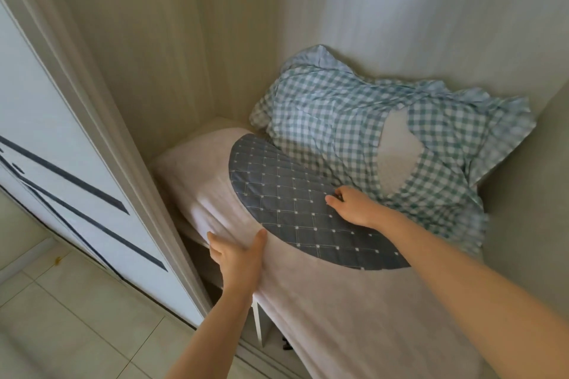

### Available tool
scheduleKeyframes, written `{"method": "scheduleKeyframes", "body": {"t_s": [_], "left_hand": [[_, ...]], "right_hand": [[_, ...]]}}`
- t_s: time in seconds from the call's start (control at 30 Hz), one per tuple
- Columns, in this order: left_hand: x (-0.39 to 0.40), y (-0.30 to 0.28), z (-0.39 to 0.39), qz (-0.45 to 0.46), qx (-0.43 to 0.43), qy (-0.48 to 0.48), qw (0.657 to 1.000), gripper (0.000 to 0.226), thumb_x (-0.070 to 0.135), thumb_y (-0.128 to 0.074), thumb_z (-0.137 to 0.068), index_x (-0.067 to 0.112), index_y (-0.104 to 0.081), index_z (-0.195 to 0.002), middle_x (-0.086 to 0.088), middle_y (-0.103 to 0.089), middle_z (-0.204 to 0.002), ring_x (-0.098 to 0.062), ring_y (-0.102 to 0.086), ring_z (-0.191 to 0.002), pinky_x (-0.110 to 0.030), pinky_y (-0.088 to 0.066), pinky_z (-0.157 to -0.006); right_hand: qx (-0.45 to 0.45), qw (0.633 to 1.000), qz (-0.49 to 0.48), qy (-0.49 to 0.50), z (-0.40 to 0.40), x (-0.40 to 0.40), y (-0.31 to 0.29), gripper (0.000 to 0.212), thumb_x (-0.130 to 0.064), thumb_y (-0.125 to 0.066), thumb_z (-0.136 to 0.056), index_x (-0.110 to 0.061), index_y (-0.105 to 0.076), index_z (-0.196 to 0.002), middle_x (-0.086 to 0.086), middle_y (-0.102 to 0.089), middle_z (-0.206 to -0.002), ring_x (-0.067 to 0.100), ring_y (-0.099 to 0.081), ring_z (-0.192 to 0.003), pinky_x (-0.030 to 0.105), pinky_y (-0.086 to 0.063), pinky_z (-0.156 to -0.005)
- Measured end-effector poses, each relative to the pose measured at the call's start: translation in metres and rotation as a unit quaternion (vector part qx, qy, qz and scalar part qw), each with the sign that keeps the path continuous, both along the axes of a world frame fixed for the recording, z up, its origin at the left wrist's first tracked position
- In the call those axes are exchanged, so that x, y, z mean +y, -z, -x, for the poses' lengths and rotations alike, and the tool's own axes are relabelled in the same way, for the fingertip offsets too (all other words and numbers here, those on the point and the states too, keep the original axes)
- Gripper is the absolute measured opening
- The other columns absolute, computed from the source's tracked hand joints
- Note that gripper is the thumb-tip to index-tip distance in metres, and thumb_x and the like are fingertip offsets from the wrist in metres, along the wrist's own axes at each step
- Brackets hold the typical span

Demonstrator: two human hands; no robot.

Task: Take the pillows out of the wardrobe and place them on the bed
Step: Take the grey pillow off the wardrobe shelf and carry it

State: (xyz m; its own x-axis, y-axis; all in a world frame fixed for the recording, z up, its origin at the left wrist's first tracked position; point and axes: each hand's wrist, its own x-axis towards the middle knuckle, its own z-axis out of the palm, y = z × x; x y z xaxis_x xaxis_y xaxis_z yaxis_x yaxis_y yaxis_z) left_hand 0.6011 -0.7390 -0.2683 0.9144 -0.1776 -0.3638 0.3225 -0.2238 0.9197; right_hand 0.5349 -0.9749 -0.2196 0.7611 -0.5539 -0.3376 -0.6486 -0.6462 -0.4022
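- The white pillow [338, 301], with a grey quilted patch [292, 203], lies on a shelf in the wardrobe [172, 49], its near end overhanging toward 6 o'clock.
- Left hand [238, 258] has its grip clenched on the pillow's left edge, thumb on top.
- Right hand [354, 204] rests on the patch; I cannot tell its grip.
- A checked pillow [332, 120] lies behind at 1 o'clock, overlapping the white one.

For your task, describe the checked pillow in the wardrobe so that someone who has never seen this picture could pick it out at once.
Look into the open wardrobe, at the back right corner of its shelf. There the checked pillow leans against the rear wall, behind the pink pillow that both hands touch. Unlike that plain pink one with its grey quilted patch, it has a rumpled blue-green and white gingham cover with a frilled edge.
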Motion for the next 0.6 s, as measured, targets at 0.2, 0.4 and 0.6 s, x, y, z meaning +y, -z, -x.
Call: {"method": "scheduleKeyframes", "body": {"t_s": [0.2,0.4,0.6], "left_hand": [[-0.002,0.013,-0.001,0.034,-0.017,-0.027,0.999,0.113,0.05,-0.08,-0.075,0.034,-0.002,-0.155,0.004,-0.016,-0.162,-0.027,-0.031,-0.143,-0.051,-0.037,-0.112],[-0.003,0.012,0.0,0.062,0.041,-0.064,0.995,0.095,0.05,-0.083,-0.07,0.027,-0.03,-0.146,-0.001,-0.057,-0.129,-0.025,-0.061,-0.108,-0.048,-0.054,-0.093],[-0.002,0.003,0.009,0.059,0.004,-0.084,0.995,0.091,0.045,-0.082,-0.074,0.026,-0.032,-0.147,0.001,-0.057,-0.132,-0.025,-0.06,-0.113,-0.049,-0.053,-0.096]], "right_hand": [[0.029,0.993,-0.068,0.089,-0.021,-0.029,0.023,0.082,-0.065,-0.026,-0.095,-0.003,-0.028,-0.149,0.017,-0.039,-0.151,0.033,-0.047,-0.129,0.035,-0.039,-0.093],[0.02,0.992,-0.058,0.11,-0.033,-0.036,0.036,0.094,-0.078,-0.022,-0.086,-0.004,-0.04,-0.141,0.018,-0.051,-0.14,0.034,-0.053,-0.12,0.041,-0.044,-0.097],[-0.002,0.993,-0.059,0.106,-0.023,-0.031,0.04,0.107,-0.089,-0.021,-0.074,-0.008,-0.042,-0.142,0.014,-0.051,-0.142,0.033,-0.053,-0.122,0.043,-0.044,-0.099]]}}
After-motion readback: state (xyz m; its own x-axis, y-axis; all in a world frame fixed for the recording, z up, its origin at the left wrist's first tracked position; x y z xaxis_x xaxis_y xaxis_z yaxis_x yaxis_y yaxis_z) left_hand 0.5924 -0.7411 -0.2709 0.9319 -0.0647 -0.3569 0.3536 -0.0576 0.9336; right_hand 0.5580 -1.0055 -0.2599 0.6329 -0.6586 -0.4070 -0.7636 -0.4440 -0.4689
